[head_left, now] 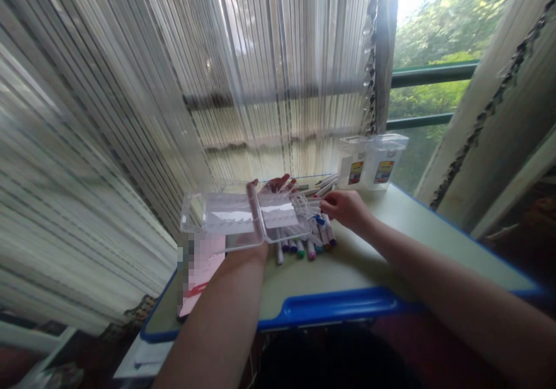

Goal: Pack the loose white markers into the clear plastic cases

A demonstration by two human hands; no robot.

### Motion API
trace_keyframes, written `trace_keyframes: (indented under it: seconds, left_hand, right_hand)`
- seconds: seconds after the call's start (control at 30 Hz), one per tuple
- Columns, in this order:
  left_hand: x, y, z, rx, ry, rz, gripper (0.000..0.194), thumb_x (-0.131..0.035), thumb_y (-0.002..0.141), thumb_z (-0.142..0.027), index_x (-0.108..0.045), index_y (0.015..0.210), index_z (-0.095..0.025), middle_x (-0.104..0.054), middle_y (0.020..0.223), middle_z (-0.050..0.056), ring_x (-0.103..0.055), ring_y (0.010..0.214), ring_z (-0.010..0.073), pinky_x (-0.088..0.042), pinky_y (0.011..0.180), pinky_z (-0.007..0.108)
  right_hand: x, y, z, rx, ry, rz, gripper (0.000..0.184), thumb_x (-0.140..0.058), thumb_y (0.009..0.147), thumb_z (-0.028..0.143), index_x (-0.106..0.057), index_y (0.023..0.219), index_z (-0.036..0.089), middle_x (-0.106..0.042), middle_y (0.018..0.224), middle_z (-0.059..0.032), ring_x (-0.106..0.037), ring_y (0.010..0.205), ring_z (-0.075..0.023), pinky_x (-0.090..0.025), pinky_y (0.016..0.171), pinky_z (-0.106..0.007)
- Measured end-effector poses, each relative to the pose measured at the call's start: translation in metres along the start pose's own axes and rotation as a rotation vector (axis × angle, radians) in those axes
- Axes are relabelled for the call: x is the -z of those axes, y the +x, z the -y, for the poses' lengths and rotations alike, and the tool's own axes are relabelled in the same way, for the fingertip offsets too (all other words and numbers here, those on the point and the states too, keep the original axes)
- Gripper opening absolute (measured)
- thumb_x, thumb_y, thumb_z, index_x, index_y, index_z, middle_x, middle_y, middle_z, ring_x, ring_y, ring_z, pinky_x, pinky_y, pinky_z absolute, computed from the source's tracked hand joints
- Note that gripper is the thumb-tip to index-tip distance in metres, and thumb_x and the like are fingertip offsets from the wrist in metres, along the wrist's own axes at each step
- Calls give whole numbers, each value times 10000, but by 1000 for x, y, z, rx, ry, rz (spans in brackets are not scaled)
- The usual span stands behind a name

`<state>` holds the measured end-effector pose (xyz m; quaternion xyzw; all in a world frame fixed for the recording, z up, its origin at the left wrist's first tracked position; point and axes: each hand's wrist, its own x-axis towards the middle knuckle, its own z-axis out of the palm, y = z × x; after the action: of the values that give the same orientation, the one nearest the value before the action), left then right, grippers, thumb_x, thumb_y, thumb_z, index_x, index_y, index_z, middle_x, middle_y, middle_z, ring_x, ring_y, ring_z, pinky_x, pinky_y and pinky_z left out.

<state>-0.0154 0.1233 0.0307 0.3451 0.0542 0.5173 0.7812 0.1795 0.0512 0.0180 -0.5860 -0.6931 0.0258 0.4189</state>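
A clear plastic marker case (232, 241) lies opened out like a book above the table, tilted, with white glare on its panels. My left hand (274, 185) supports it from behind, the fingers partly seen through and above the plastic. At the case's right end my right hand (345, 205) is closed in a pinch; a pale piece shows at the fingertips, too blurred to name. Below and beside the case lies a cluster of white markers (311, 251) with coloured ends. More markers (325, 185) lie behind my right hand.
Two clear plastic boxes (376, 169) with labels stand at the table's back right. On the left, partly under my left forearm, lies a pink flat item (208, 264). The table (360, 267) has a raised blue front edge (343, 304). Striped curtains (282, 76) hang close behind it.
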Motion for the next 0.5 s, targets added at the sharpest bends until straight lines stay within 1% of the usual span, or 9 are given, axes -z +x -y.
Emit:
trace_keyframes:
  seconds: [0.1,0.17,0.23,0.3,0.37,0.43,0.5]
  left_hand:
    - [0,0,2,-35,1,-25,469,-378,796,-507,-689,737,-162,-711,937,84,-588,1015,285,-378,977,460]
    - [0,-1,4,-74,4,-43,471,-361,816,-505,-682,721,-173,-712,912,76,-596,987,270,-381,968,453]
    - [3,0,5,-93,10,-52,448,-381,813,-508,-677,734,-183,-714,919,72,-599,993,268,-384,966,450]
    - [8,2,5,-90,15,-59,420,-410,796,-520,-674,761,-195,-714,932,70,-603,1004,272,-399,954,452]
    - [13,5,4,-79,17,-68,395,-426,780,-535,-673,812,-227,-714,941,64,-600,1033,279,-418,934,467]
    - [18,6,3,-78,19,-69,396,-432,774,-549,-671,886,-253,-710,980,64,-574,1100,288,-425,931,484]
    - [18,5,2,-69,18,-67,431,-425,779,-557,-670,932,-237,-700,1051,70,-531,1172,299,-412,955,485]
  right_hand:
    - [4,1,-2,-81,203,-207,174,-556,762,274,-686,717,167,-631,514,-10,-595,473,-144,-464,505,-250]
    - [6,-1,0,-66,287,-329,176,-567,783,306,-682,786,174,-666,599,-31,-632,538,-164,-505,544,-279]
    - [7,-5,5,-9,337,-394,179,-571,803,335,-670,832,188,-690,695,-48,-654,604,-175,-535,588,-302]
    - [8,-9,9,72,347,-408,168,-585,805,345,-662,856,204,-699,756,-52,-661,640,-174,-551,623,-314]
    - [8,-13,13,148,321,-401,152,-598,799,341,-662,854,214,-698,765,-46,-656,642,-169,-555,636,-317]
    - [7,-15,16,205,276,-377,140,-593,801,336,-663,846,224,-691,746,-37,-645,635,-161,-551,637,-313]
    - [4,-16,16,247,242,-330,135,-578,814,329,-662,843,228,-680,727,-29,-630,625,-152,-540,630,-302]
